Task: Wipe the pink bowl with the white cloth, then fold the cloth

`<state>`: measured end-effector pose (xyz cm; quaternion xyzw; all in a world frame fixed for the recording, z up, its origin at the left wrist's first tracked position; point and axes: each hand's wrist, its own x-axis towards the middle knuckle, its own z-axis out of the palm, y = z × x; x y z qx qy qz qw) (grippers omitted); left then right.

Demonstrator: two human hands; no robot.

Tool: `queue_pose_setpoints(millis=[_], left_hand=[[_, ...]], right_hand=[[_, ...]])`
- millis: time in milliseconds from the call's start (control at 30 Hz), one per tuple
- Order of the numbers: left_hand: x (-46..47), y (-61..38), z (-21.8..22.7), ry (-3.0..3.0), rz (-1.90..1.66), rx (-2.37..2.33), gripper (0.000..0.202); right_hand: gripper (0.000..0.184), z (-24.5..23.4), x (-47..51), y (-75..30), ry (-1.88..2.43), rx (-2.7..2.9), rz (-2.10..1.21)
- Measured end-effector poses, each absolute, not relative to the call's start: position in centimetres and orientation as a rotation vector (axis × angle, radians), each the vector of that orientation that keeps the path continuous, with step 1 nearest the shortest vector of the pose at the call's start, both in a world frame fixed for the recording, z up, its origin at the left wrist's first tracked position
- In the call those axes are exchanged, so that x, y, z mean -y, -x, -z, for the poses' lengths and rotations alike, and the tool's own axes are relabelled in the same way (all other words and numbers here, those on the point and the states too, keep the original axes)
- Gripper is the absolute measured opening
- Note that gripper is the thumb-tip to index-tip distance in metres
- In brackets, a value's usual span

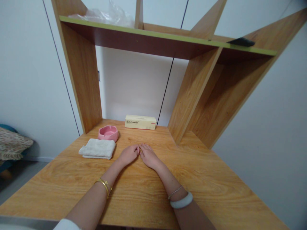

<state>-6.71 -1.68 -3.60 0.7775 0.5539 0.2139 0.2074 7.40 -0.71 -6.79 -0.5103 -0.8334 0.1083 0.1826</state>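
My left hand (129,154) rests on the wooden desk with its fingers curled in, and nothing shows in it. Against its fingertips lies my right hand (149,156), palm down, its fingers stretched out and lying on the desk. The two hands meet in front of me. A folded white cloth (98,148) is to the left of my left hand, apart from it. Just behind the cloth stands a pink bowl-like dish (108,131) with a notched rim. Farther back, a long cream box (140,122) with printed lettering stands near the desk's rear edge.
A wooden shelf unit (192,92) rises from the back of the desk (211,191), with an upright panel on the right. Clear plastic wrapping (105,15) and a dark flat object (241,42) lie on its upper board. Patterned fabric (13,143) shows at far left.
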Motion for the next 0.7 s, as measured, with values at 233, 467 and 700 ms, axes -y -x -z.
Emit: queue_pose_setpoints(millis=[233, 467, 700], left_hand=[[1.74, 6.79, 3.49, -2.143, -0.614, -1.519, 0.023], [1.65, 6.79, 3.57, -2.136, -0.642, -1.498, 0.021], [1.84, 6.78, 3.46, -2.128, -0.654, -1.487, 0.021]], right_hand=[[0.044, 6.43, 0.93, -7.40, 1.453, 2.364, -0.312], [0.045, 6.52, 0.88, -7.41, 1.449, 2.360, -0.314], [0.045, 6.12, 1.21, -7.28, 1.471, 2.358, -0.327]])
